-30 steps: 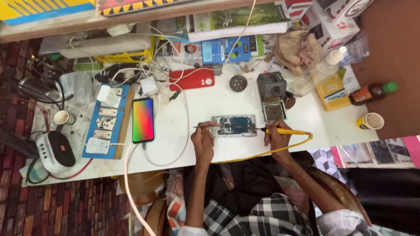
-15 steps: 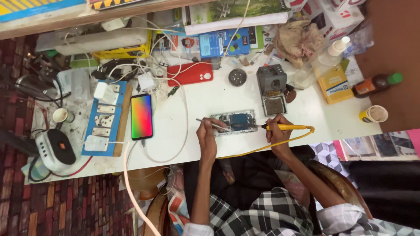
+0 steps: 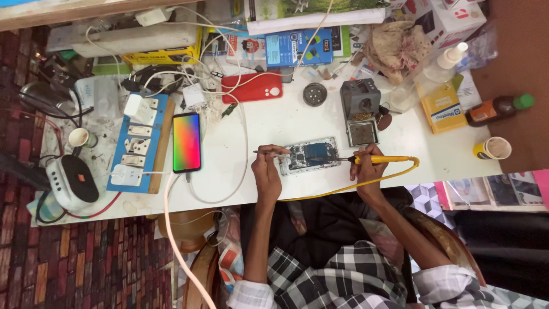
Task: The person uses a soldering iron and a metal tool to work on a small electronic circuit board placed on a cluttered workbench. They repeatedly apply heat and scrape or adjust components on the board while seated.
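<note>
Opened phone [image 3: 309, 155]: lies flat on the white surface [image 3: 286, 123], near its front edge, between the two hands; its back is off and the circuit board shows.
Left hand [image 3: 266, 167]: fingers pinched together on a thin pair of tweezers [image 3: 270, 152], whose fine end reaches toward the left end of the opened phone; the heel of the hand rests on the surface.
Right hand [image 3: 367, 169]: closed around the yellow handle of a soldering iron [image 3: 377, 159], held level, its dark tip touching or just over the right end of the opened phone; which of the two I cannot tell.
Yellow cord [image 3: 366, 182]: loops from the back of the soldering iron, past the right hand and along the front edge of the surface.
Lit phone [image 3: 186, 142]: lies face up to the left of the left hand, well apart from the opened phone, its screen glowing in rainbow colours, a white cable running from its lower end.
Red phone case [image 3: 252, 87]: lies farther back on the surface, behind the opened phone.
Soldering stand [image 3: 360, 111]: grey, just behind the right hand.
Switch board [image 3: 137, 143]: blue, with white sockets, left of the lit phone.
Paper cup [image 3: 493, 148]: at the far right of the surface.
</note>
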